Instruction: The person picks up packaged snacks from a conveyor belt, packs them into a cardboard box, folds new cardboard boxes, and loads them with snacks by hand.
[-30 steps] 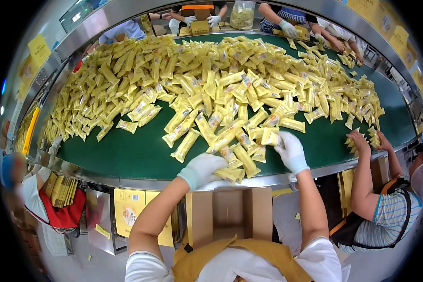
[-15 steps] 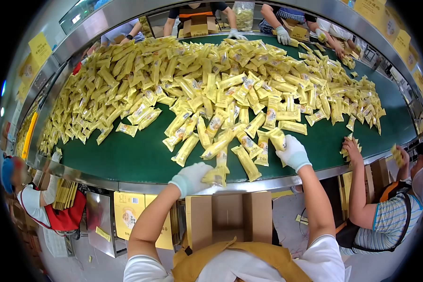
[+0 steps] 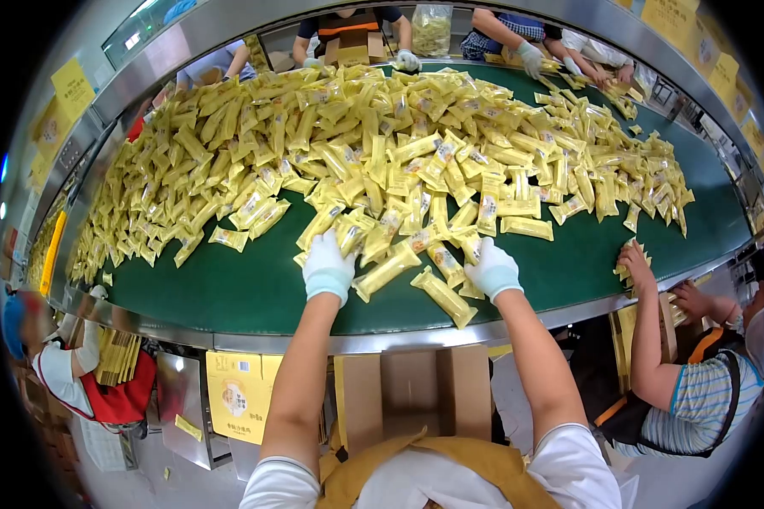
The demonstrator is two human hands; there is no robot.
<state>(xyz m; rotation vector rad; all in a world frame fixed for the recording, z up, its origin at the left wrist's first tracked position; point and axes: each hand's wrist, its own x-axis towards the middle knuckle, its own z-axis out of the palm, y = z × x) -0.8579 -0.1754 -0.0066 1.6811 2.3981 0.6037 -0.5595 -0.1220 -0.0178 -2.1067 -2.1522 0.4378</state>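
My gloved left hand (image 3: 328,267) reaches over the front of a heap of yellow wrapped snack bars (image 3: 373,153), fingers curled round bars at the heap's edge. My gloved right hand (image 3: 493,270) is closed on a bar (image 3: 472,248), its fingertips partly hidden. Between my hands, a loose bar (image 3: 388,271) lies slanted, and another bar (image 3: 444,296) lies nearer the front edge. All of them rest on a green belt (image 3: 229,293). Below my arms stands an open cardboard box (image 3: 363,399), its flaps spread.
A metal rim (image 3: 382,343) runs along the belt's front. Co-workers stand at left, right and across the belt; a co-worker's hand (image 3: 635,265) holds bars at right. Flat yellow cartons (image 3: 239,394) stand left of the box. A bar (image 3: 188,427) lies on a metal surface.
My left hand has moved forward and left, off the bars it held at the front rim, which no longer show there. My right hand has shifted left, onto another bar.
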